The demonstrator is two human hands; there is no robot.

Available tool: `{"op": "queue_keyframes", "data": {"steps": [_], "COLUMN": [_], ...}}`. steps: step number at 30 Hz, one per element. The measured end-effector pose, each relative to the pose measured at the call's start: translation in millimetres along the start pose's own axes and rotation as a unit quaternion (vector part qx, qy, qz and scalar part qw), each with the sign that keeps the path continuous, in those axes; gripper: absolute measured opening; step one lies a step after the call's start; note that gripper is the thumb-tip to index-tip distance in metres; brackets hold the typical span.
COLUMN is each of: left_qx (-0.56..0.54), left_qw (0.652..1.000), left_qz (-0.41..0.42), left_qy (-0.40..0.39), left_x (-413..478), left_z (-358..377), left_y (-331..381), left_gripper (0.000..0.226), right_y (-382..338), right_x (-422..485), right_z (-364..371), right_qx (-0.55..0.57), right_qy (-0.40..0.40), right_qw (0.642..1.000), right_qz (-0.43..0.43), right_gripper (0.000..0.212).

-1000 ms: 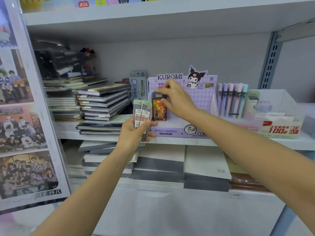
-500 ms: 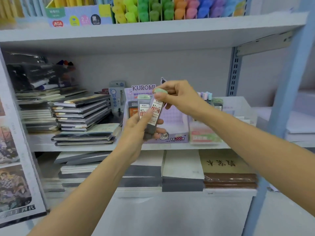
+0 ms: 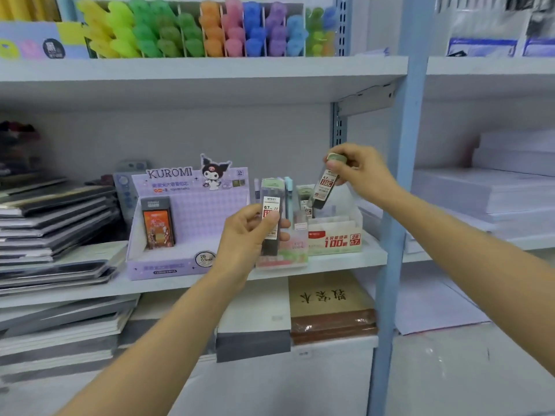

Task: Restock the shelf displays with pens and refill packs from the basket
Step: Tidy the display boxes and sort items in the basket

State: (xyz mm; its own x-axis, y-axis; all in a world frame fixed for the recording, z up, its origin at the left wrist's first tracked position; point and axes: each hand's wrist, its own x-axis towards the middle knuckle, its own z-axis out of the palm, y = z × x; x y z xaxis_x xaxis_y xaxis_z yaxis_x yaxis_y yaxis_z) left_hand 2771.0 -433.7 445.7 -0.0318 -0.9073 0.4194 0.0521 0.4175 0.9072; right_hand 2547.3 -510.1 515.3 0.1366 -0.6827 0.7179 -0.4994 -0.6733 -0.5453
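White shop shelving fills the view, and a pale blue post (image 3: 401, 205) splits it into a wide bay on the left and a narrower one on the right. Above the right end of the middle shelf (image 3: 345, 261), a refill pack (image 3: 326, 187) hangs tilted, with its green cap uppermost and its dark lower end pointing down and left. It is just over the red-and-white display box (image 3: 335, 237). The right hand (image 3: 365, 175) pinches this pack at the cap end between thumb and fingers. Whether its lower end touches anything in the box cannot be told.

A second refill pack (image 3: 271, 214) stands upright further left and nearer. The left hand (image 3: 249, 235) grips it round the lower half, with the thumb lying across the label. Just behind it stand pastel pens (image 3: 288, 193), and another green-capped pack (image 3: 304, 195) sits in the box.

Left of these is a purple Kuromi display box (image 3: 186, 211) with one orange pack (image 3: 157, 226) at its left end. A slanting stack of dark notebooks (image 3: 54, 223) lies at the far left of the shelf.

Bright highlighters (image 3: 210, 28) stand in rows on the upper shelf (image 3: 210, 70). Under the middle shelf lies a brown-wrapped paper pack (image 3: 330, 298). White paper stacks (image 3: 495, 187) fill the right bay.
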Motion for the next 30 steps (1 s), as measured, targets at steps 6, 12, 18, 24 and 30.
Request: {"op": "queue_keyframes", "data": {"steps": [6, 12, 18, 24, 30], "left_qx": [0.039, 0.045, 0.041, 0.054, 0.084], "left_qw": [0.999, 0.999, 0.999, 0.998, 0.996], "left_qz": [0.012, 0.001, -0.001, 0.002, 0.035], "left_qy": [0.013, 0.016, 0.024, 0.036, 0.015], "left_x": [5.4, 13.2, 16.8, 16.9, 15.5], "left_z": [7.6, 6.8, 9.3, 13.4, 33.4], "left_y": [-7.2, -9.5, -10.2, -10.0, -13.3], "left_gripper": [0.016, 0.014, 0.01, 0.011, 0.013], "right_y": [20.3, 30.2, 35.3, 23.8, -6.4], "right_x": [6.1, 20.4, 14.8, 5.2, -19.9], "right_z": [30.9, 38.9, 51.1, 40.3, 31.3], "right_qx": [-0.02, -0.074, -0.108, -0.081, 0.121], "right_qy": [-0.037, -0.095, -0.062, -0.027, -0.186], "right_qw": [0.999, 0.992, 0.991, 0.996, 0.975], "right_qz": [0.009, 0.039, 0.043, 0.005, -0.009], "right_gripper": [0.016, 0.024, 0.019, 0.026, 0.023]}}
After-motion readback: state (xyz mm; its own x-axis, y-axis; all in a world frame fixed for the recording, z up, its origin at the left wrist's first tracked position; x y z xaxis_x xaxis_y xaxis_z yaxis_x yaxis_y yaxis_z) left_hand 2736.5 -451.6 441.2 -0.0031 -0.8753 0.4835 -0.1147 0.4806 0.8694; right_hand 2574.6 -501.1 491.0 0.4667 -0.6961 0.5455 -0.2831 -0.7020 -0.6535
